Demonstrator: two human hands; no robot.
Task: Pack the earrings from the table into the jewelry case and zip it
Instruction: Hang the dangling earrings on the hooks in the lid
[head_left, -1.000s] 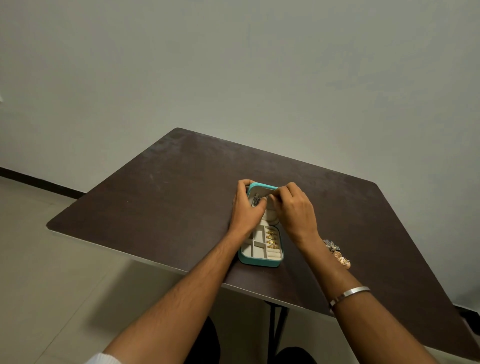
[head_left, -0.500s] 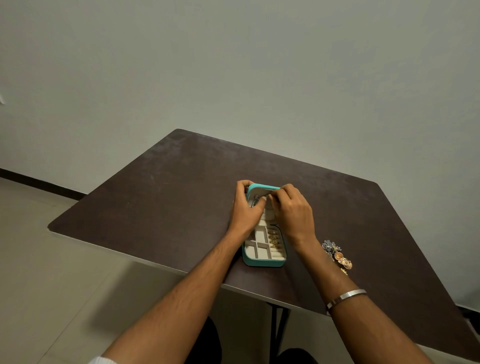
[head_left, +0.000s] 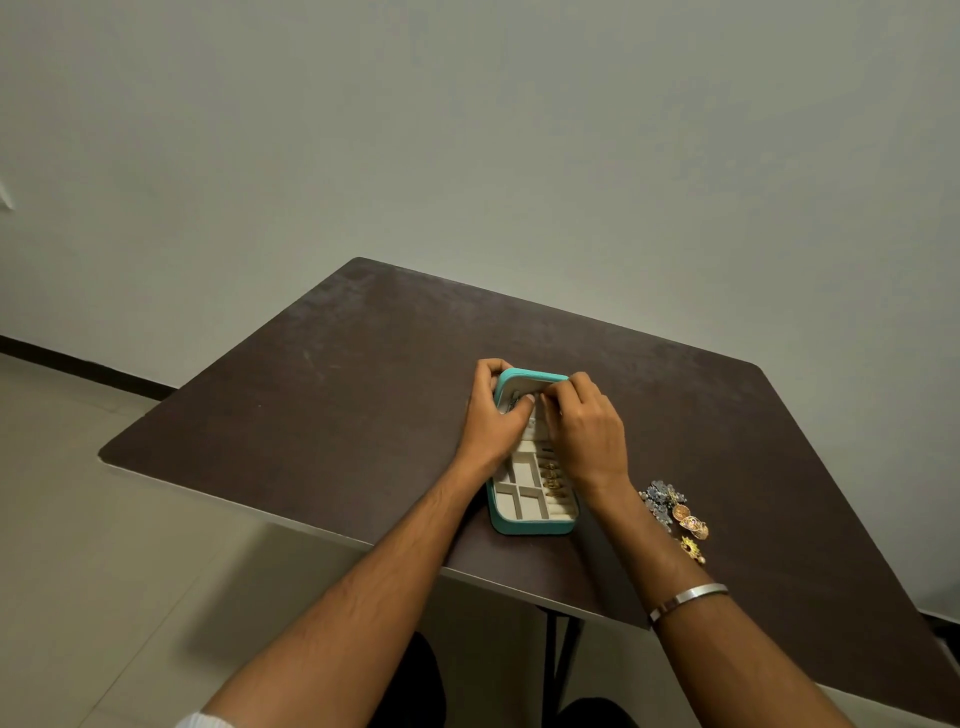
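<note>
A teal jewelry case (head_left: 530, 526) lies open on the dark table (head_left: 337, 395), its cream compartments showing, with several gold earrings (head_left: 551, 475) in its right column. Its lid (head_left: 530, 375) stands up at the far end. My left hand (head_left: 493, 421) grips the lid's left edge, thumb inside. My right hand (head_left: 584, 426) has its fingertips pinched at the lid's inner face, on something too small to make out. A small heap of loose earrings (head_left: 675, 512), silver-blue and gold, lies on the table right of my right wrist.
The table's near edge (head_left: 311, 530) runs just below the case. A grey wall rises behind the table. Tiled floor shows at the left. A silver bangle (head_left: 685, 597) sits on my right forearm.
Both hands stay at the lid; the fingers shift only slightly. The view has drifted a little, nothing else has moved.
</note>
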